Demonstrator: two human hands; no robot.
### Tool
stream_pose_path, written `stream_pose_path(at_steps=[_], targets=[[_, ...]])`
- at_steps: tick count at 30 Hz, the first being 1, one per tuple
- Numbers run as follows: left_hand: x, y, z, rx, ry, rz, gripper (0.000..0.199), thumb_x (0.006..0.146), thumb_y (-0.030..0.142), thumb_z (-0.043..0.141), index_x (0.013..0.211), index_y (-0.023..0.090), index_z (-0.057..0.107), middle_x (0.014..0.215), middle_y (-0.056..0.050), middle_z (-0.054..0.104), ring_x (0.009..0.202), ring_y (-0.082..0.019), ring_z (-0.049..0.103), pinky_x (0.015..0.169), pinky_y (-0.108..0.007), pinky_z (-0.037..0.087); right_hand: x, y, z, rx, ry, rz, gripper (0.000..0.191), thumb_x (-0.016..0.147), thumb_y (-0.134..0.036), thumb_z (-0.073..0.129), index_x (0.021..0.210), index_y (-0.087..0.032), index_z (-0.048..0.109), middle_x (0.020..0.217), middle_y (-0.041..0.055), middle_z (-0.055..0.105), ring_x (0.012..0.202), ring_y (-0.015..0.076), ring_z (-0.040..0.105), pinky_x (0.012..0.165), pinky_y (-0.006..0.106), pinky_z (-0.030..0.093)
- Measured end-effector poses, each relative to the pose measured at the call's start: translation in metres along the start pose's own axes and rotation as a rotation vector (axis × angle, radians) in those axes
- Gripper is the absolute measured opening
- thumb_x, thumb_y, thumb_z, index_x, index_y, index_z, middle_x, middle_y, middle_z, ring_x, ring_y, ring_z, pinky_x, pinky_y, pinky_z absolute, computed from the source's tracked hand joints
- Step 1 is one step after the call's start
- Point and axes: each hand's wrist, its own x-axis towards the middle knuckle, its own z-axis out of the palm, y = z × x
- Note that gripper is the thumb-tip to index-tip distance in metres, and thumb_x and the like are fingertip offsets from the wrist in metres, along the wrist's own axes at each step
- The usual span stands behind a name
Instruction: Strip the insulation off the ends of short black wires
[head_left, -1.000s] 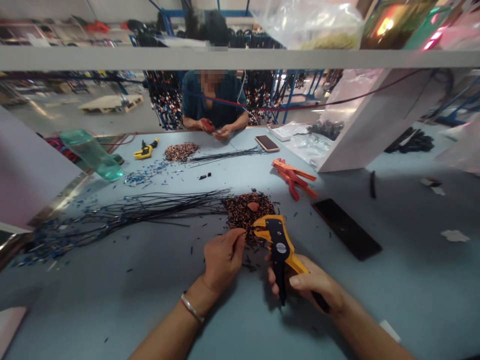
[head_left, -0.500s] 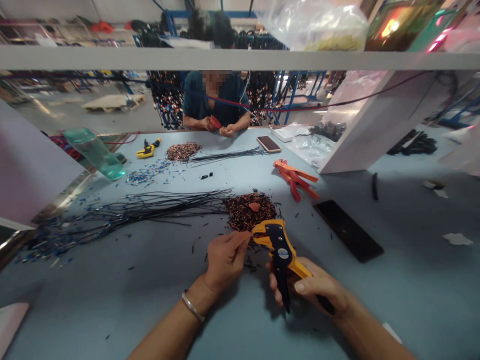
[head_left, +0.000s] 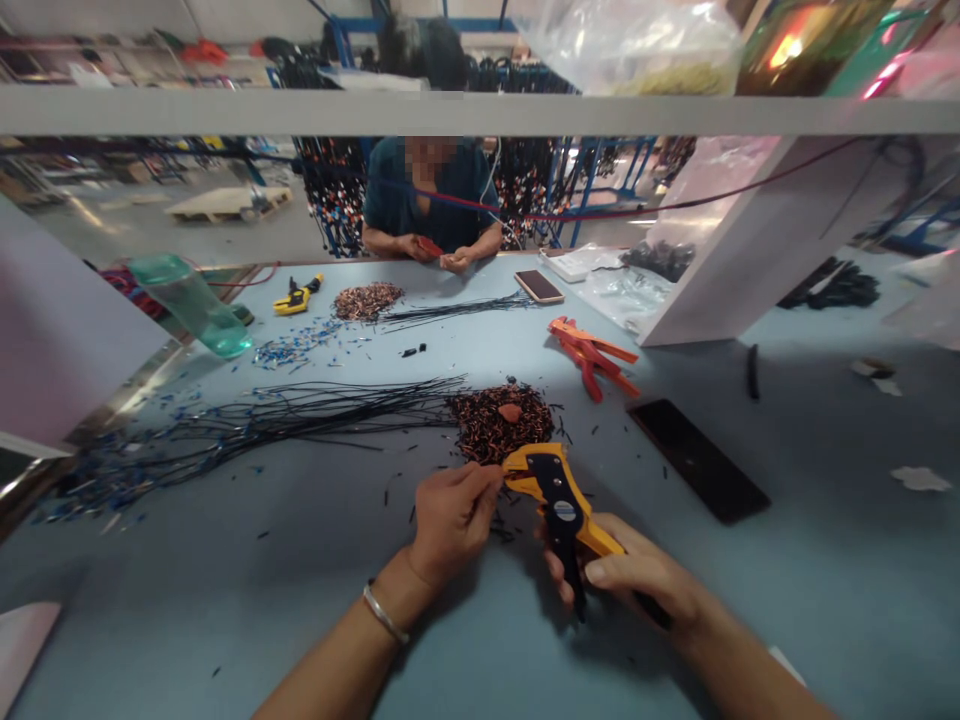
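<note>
My left hand [head_left: 454,515] is closed in a pinch at the jaws of a yellow and black wire stripper [head_left: 559,500]; what its fingertips hold is too small to make out. My right hand [head_left: 637,570] is wrapped round the stripper's handles. Just beyond the jaws lies a pile of short black and copper bits [head_left: 499,420], with a small reddish piece on top. Long thin black wires [head_left: 322,412] stretch from the pile toward the left, where blue-tipped ends [head_left: 112,475] are scattered.
Red-orange pliers [head_left: 592,358] and a large black phone [head_left: 697,460] lie to the right. A green bottle [head_left: 191,305] rests at the left. Across the blue table [head_left: 300,600], a person [head_left: 431,205] holds a red tool. A shelf beam [head_left: 480,113] crosses above.
The wire stripper's head has tilted and shifted very slightly, still at my left fingertips. The other person's red tool has turned a little lower.
</note>
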Motion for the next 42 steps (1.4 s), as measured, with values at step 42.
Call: stream_pose_path(at_steps=[42], targets=[[-0.001, 0.002, 0.004, 0.08, 0.039, -0.113, 0.026, 0.094, 0.024, 0.045, 0.082, 0.016, 0.068, 0.058, 0.0, 0.067, 0.05, -0.011, 0.061, 0.052, -0.019, 0.041, -0.009, -0.019, -0.012, 0.306, 0.355, -0.142, 0.022, 0.068, -0.025, 0.072, 0.087, -0.015, 0.066, 0.058, -0.0047, 0.05, 0.039, 0.0052, 0.042, 0.037, 0.018, 0.042]])
